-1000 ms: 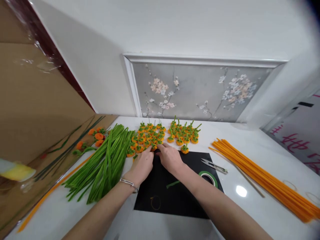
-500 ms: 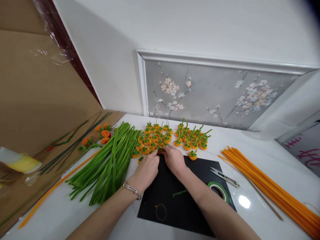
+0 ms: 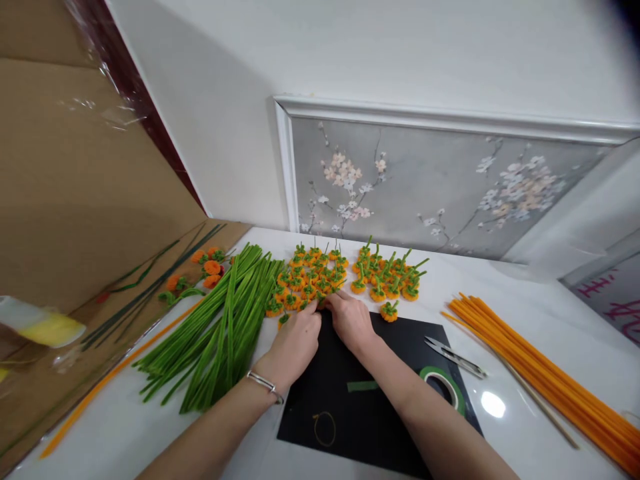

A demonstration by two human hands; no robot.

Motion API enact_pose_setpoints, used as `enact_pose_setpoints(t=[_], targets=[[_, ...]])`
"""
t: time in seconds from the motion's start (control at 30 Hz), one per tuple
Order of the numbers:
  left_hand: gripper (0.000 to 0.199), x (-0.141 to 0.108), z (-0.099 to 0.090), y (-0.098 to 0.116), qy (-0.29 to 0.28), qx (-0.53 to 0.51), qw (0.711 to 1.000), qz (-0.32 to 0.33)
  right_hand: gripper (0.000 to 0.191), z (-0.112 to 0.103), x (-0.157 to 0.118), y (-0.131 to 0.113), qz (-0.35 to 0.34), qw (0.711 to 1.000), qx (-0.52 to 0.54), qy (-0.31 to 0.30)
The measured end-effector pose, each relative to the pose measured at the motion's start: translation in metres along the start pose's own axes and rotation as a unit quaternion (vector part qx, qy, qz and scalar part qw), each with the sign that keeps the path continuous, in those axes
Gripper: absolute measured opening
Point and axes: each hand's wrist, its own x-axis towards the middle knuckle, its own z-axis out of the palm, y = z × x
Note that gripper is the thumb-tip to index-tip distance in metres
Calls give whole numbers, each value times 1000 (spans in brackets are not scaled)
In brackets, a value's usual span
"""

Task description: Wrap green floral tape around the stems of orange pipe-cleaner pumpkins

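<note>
My left hand [image 3: 297, 337] and my right hand [image 3: 350, 321] meet at the top edge of a black mat [image 3: 345, 420], fingers bent and closed on a small orange and green pom-pom piece [image 3: 321, 301], mostly hidden by the fingers. Right behind them stands a cluster of orange pieces with green tops [image 3: 309, 273]. A second group with longer green stems [image 3: 393, 277] lies to the right, and a single piece [image 3: 389, 311] sits at the mat's top edge. Green fuzzy stems [image 3: 220, 327] lie beside my left hand.
On the right are snips [image 3: 455, 357], a green tape roll [image 3: 445, 387], a thin stick and orange fuzzy stems [image 3: 540, 380]. A loop [image 3: 325, 429] lies on the mat. Orange flowers [image 3: 213, 268] and a bottle [image 3: 43, 323] are at left.
The view has shifted slightly, so the mat and tools appear a little further right. Both hands stay together at the same spot, with hardly any movement.
</note>
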Motion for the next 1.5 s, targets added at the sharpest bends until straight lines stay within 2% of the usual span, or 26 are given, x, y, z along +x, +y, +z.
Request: enact_pose_setpoints(t=[0.5,0.97,1.33,1.5], targets=[[36,0,2,0,-2,-4,1000,-2,22,1,3,0,-49,998,-46,-16],[37,-2,-5,2,-9,3,1000,-10,18,1,-1,-6,-8,999,-47,4],[38,-3,-2,1,-7,10,1000,-11,19,2,1,-1,-93,994,-61,-13],[36,-6,-5,2,10,10,1000,-1,19,-9,-6,1,-61,997,-41,12]])
